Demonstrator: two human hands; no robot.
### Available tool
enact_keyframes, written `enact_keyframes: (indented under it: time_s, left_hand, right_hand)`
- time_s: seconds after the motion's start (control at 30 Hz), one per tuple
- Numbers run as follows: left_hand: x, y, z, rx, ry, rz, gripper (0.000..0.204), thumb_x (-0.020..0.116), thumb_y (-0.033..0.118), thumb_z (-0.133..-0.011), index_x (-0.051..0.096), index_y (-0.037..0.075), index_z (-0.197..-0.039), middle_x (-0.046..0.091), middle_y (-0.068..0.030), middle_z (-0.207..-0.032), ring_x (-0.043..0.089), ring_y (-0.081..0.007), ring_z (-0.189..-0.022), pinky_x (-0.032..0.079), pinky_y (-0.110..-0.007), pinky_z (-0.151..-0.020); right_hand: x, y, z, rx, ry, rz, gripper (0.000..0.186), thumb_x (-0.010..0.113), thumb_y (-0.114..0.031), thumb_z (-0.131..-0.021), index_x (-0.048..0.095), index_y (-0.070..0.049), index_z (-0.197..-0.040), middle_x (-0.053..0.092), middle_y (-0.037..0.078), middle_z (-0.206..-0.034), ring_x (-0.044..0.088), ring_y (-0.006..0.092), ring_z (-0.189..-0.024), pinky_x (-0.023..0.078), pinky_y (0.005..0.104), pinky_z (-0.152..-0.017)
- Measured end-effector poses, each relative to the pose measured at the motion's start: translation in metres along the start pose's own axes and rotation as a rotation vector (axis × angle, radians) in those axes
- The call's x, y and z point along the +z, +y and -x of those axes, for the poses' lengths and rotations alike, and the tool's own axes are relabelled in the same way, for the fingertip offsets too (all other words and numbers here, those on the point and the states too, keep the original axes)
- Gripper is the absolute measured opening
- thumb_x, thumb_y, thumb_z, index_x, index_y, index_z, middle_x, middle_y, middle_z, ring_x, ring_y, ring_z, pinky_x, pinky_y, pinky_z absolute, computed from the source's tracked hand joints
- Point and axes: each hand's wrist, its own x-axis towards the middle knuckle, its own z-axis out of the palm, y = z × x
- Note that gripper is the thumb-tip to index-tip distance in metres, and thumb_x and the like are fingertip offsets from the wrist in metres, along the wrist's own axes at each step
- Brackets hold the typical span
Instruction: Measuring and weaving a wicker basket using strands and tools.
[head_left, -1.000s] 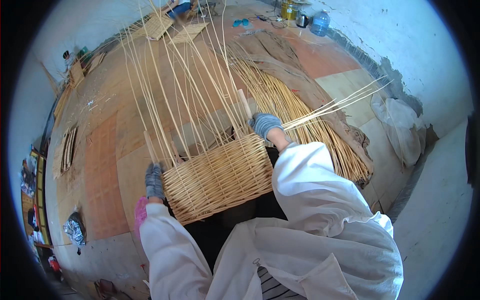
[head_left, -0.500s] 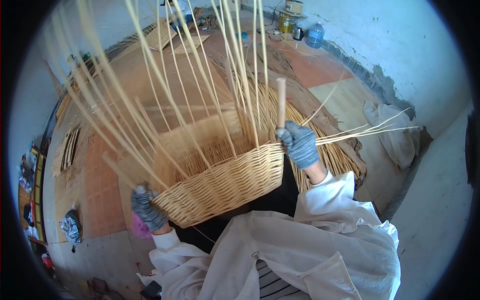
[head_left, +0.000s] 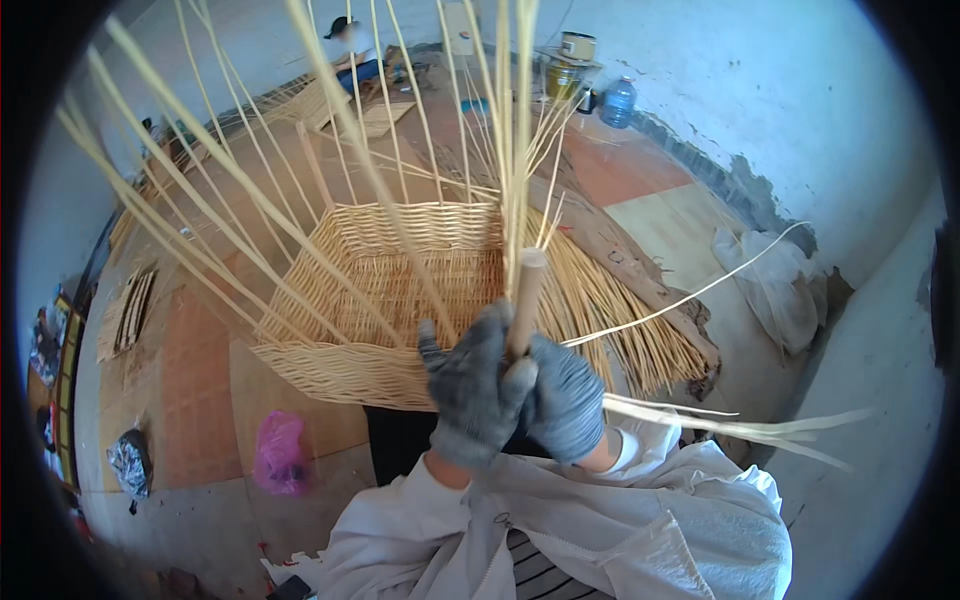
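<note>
A pale woven basket point(head_left: 360, 370) with long upright canes point(head_left: 270, 210) is tilted before me, its inside showing. At its near right corner stands a short wooden stick point(head_left: 530, 280). My left gloved hand point(head_left: 470, 390) grips this corner beside the stick, one finger raised over the rim. My right gloved hand point(head_left: 565, 405) is closed on the same corner, right against my left hand, at the stick's lower end. Loose pale weavers point(head_left: 760, 430) trail out rightward from under my right hand. The fingers' undersides are hidden.
A long bundle of canes point(head_left: 650, 340) lies on brown cloth beyond the basket. A seated person point(head_left: 355, 65), woven mats point(head_left: 390, 120) and a water jug point(head_left: 620, 105) are at the back. A pink bag point(head_left: 280, 450), a dark bag point(head_left: 130, 465) and white plastic point(head_left: 770, 290) lie on the floor.
The basket has turned and tipped, showing its inside. My left hand has moved from the left end to the right corner, beside my right hand, which has moved lower and slightly left.
</note>
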Motion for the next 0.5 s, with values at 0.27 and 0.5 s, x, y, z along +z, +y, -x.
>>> enact_keyframes:
  time_s: [0.27, 0.5]
  left_hand:
    - [0.042, -0.013, -0.011, -0.132, 0.067, -0.091, 0.025, 0.052, 0.03, -0.081, 0.059, 0.007, -0.072, 0.056, -0.0068, -0.06, 0.055, -0.0256, -0.065, 0.026, -0.047, -0.094]
    - [0.011, -0.025, 0.011, -0.26, 0.125, 0.175, 0.026, 0.043, 0.023, -0.086, 0.056, 0.009, -0.07, 0.055, -0.0007, -0.053, 0.055, -0.02, -0.064, 0.021, -0.039, -0.101]
  right_hand:
    - [0.044, 0.105, 0.135, -0.431, -0.762, 0.474, 0.009, 0.053, -0.008, -0.082, 0.058, 0.0, -0.081, 0.06, 0.014, -0.081, 0.059, 0.029, -0.072, 0.046, 0.0368, -0.062]
    - [0.094, 0.239, -0.097, 0.126, 0.378, -0.043, 0.037, 0.061, -0.021, -0.079, 0.052, 0.001, -0.107, 0.056, 0.021, -0.097, 0.052, 0.0353, -0.092, 0.042, 0.0394, -0.082]
